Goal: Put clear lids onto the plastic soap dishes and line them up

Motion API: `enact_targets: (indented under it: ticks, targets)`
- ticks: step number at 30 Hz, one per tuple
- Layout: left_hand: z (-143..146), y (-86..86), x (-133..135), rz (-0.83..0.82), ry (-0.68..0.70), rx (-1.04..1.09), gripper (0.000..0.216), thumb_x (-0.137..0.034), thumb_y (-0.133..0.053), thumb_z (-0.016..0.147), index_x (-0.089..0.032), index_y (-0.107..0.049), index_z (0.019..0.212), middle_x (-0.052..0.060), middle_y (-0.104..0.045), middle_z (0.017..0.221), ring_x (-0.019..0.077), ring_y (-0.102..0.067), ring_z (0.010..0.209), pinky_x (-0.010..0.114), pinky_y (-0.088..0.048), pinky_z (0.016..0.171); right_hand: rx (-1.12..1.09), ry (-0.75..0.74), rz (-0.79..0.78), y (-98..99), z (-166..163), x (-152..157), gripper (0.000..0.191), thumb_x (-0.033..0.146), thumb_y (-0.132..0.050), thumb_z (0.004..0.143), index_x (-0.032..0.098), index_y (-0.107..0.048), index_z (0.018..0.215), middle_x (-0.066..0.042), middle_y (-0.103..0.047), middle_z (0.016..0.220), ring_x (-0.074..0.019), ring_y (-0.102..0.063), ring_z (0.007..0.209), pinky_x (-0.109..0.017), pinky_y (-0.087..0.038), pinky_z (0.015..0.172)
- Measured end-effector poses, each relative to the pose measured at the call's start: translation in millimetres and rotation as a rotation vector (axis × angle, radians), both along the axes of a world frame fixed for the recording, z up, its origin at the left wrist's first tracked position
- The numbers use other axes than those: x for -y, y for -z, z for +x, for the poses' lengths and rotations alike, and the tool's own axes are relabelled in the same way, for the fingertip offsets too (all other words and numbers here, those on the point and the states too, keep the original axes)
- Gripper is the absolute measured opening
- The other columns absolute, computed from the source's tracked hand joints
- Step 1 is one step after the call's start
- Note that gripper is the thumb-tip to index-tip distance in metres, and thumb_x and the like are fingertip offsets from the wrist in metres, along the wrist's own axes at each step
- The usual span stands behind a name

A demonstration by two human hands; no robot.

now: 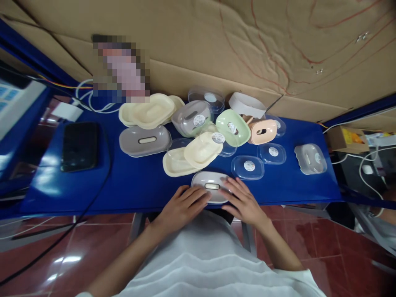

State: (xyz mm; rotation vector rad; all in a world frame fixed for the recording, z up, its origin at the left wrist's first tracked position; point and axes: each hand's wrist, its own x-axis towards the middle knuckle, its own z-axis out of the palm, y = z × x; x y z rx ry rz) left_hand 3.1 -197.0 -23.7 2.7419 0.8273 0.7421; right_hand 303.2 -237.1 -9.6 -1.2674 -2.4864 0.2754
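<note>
At the table's front edge lies a small pale grey oval plastic dish [213,198] with a slot-shaped white piece in its middle. My left hand [185,205] lies over its left end, fingers stretched out and touching it. On the right end rest the spread fingers of my right hand [243,201]. Just beyond the dish sit two cream plastic trays [202,152], one overlapping the other. Two clear lids [247,167] with round labels lie to the right, the nearer one close to my right hand. The dish's covered ends are hidden.
On the blue table [139,185] stand a larger grey tray [131,140], stacked cream trays [153,109], a green dish [239,123], a peach dish [270,130] and a white ring-shaped piece [247,103]. A lidded clear container [311,159] is far right. A black device [79,146] and cables lie left.
</note>
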Motion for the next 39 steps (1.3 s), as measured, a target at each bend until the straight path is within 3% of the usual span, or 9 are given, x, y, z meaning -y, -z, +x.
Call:
enact_targets:
  ticks: [3, 5, 9, 13, 16, 20, 28, 32, 39]
  targets:
    - [1, -3.5, -3, -0.046, -0.037, 0.081, 0.034, -0.018, -0.068, 0.101, -0.022, -0.069, 0.135, 0.014, -0.070, 0.140, 0.0296, -0.064, 0.135, 0.045, -0.051, 0.110, 0.058, 0.297, 0.073, -1.5, 34, -3, 0.063, 0.041, -0.060, 0.109, 0.029, -0.041, 0.168, -0.013, -0.046, 0.170, -0.0348, -0.034, 0.164, -0.067, -0.030, 0.132]
    - [1, -3.9, -5, -0.101, -0.028, 0.149, 0.040, -0.014, -0.068, 0.100, -0.023, -0.066, 0.139, 0.016, -0.064, 0.146, 0.0321, -0.059, 0.142, 0.049, -0.054, 0.112, 0.100, 0.485, 0.069, -0.8, 56, 0, 0.066, 0.045, -0.063, 0.107, 0.031, -0.041, 0.168, -0.015, -0.046, 0.170, -0.0395, -0.039, 0.161, -0.071, -0.034, 0.128]
    - [-1, 1.5, -5, -0.166, -0.033, 0.219, 0.050, -0.014, -0.069, 0.099, -0.023, -0.060, 0.148, 0.018, -0.061, 0.150, 0.0299, -0.061, 0.140, 0.046, -0.058, 0.111, -0.037, 0.581, 0.080, 0.3, 64, 11, 0.055, 0.047, -0.068, 0.104, 0.034, -0.057, 0.157, -0.014, -0.064, 0.145, -0.0330, -0.066, 0.132, -0.054, -0.058, 0.110]
    - [0, 5.5, -2, -0.118, -0.098, 0.208, 0.058, -0.020, -0.075, 0.098, -0.024, -0.057, 0.153, 0.021, -0.052, 0.160, 0.0343, -0.060, 0.143, 0.047, -0.059, 0.111, -0.172, 0.510, 0.068, -1.9, 27, 19, 0.053, 0.042, -0.066, 0.106, 0.036, -0.056, 0.157, -0.012, -0.066, 0.137, -0.0306, -0.069, 0.124, -0.051, -0.061, 0.105]
    - [0, 4.6, -1, -0.099, -0.135, 0.217, 0.064, -0.023, -0.078, 0.097, -0.024, -0.055, 0.156, 0.022, -0.046, 0.164, 0.0366, -0.056, 0.148, 0.048, -0.057, 0.115, -0.138, 0.411, 0.078, -1.5, -5, 19, 0.056, 0.036, -0.072, 0.102, 0.035, -0.058, 0.156, -0.013, -0.064, 0.138, -0.0369, -0.060, 0.139, -0.061, -0.054, 0.115]
    - [-1, 2.3, -4, -0.147, -0.110, 0.217, 0.062, -0.024, -0.077, 0.098, -0.023, -0.054, 0.155, 0.020, -0.055, 0.157, 0.0332, -0.057, 0.147, 0.048, -0.056, 0.117, -0.198, 0.257, 0.066, 4.9, -27, 16, 0.061, 0.026, -0.071, 0.102, 0.031, -0.053, 0.160, -0.015, -0.057, 0.151, -0.0401, -0.042, 0.159, -0.065, -0.050, 0.121]
    - [0, 6.6, -5, -0.115, -0.120, 0.334, 0.038, -0.021, -0.083, 0.093, -0.019, -0.068, 0.128, 0.016, -0.064, 0.139, 0.0289, -0.062, 0.138, 0.047, -0.060, 0.112, -0.150, 0.073, 0.128, 11.0, -19, 15, 0.058, 0.011, -0.067, 0.101, 0.027, -0.058, 0.156, -0.012, -0.055, 0.164, -0.0329, -0.037, 0.162, -0.058, -0.048, 0.126]
    - [1, 9.9, -3, -0.065, -0.098, 0.335, 0.028, -0.015, -0.081, 0.094, -0.020, -0.069, 0.119, 0.009, -0.068, 0.121, 0.0270, -0.063, 0.136, 0.042, -0.063, 0.106, -0.122, 0.016, 0.091, 7.4, -14, 9, 0.050, 0.015, -0.070, 0.102, 0.025, -0.064, 0.151, -0.011, -0.055, 0.164, -0.0313, -0.038, 0.162, -0.059, -0.041, 0.130]
    - [1, 5.5, -5, -0.155, -0.146, 0.289, 0.035, -0.021, -0.077, 0.098, -0.023, -0.066, 0.131, 0.016, -0.058, 0.149, 0.0305, -0.059, 0.144, 0.049, -0.059, 0.114, -0.159, 0.026, 0.038, 2.9, -8, -4, 0.058, 0.024, -0.069, 0.104, 0.026, -0.055, 0.159, -0.012, -0.052, 0.167, -0.0320, -0.038, 0.162, -0.056, -0.048, 0.127]
